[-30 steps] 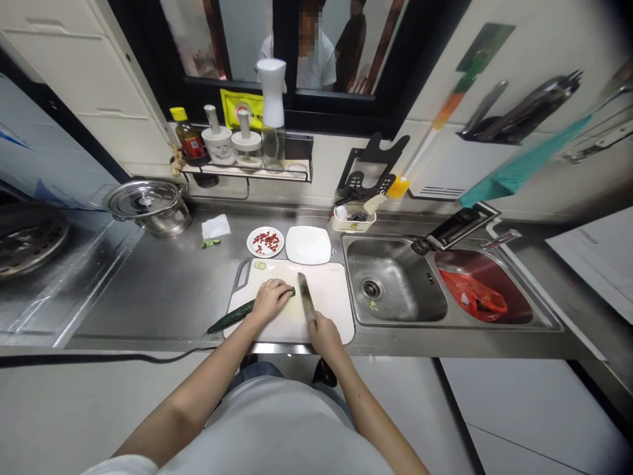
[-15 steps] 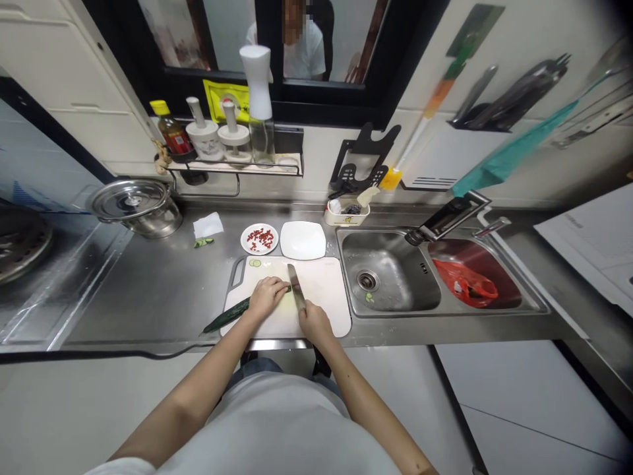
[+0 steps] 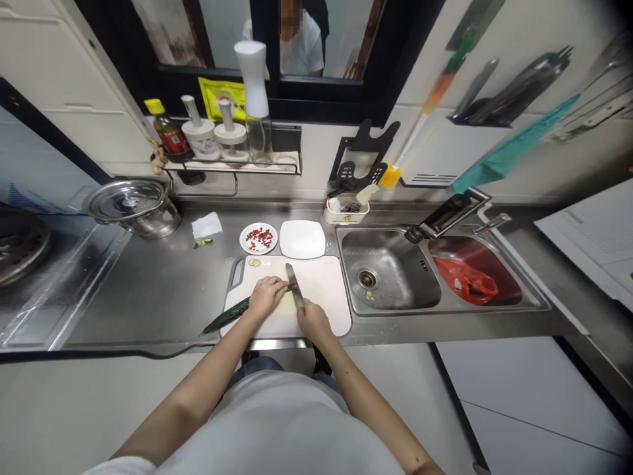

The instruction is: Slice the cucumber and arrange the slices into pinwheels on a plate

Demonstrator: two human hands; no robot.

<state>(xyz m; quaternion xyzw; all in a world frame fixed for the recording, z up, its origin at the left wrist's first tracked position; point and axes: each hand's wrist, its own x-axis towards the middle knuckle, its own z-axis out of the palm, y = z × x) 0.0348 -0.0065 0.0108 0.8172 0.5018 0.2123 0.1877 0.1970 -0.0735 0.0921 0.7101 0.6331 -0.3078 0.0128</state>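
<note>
A dark green cucumber [image 3: 227, 315] lies slantwise over the white cutting board [image 3: 321, 284], its far end sticking out past the board's left edge. My left hand [image 3: 266, 295] is closed over its right part, fingertips close to the blade. In my right hand [image 3: 313, 319] is the handle of a kitchen knife [image 3: 295, 286], the blade pointing away from me at the cucumber's cut end. Whether the edge is in the cucumber I cannot tell. A few cucumber slices [image 3: 254, 262] rest at the board's upper left corner.
Behind the board stand a small plate of red pieces [image 3: 258, 238] and a white plate [image 3: 302, 239]. To the right is a double sink [image 3: 390, 270] with a red bag [image 3: 467, 280]. A lidded pot [image 3: 148, 210] and white paper [image 3: 206, 225] are on the left. A person shows in the window.
The view has shifted slightly. The knife blade has tipped a little to the left, nearer my left fingertips; both hands keep nearly the same place.
</note>
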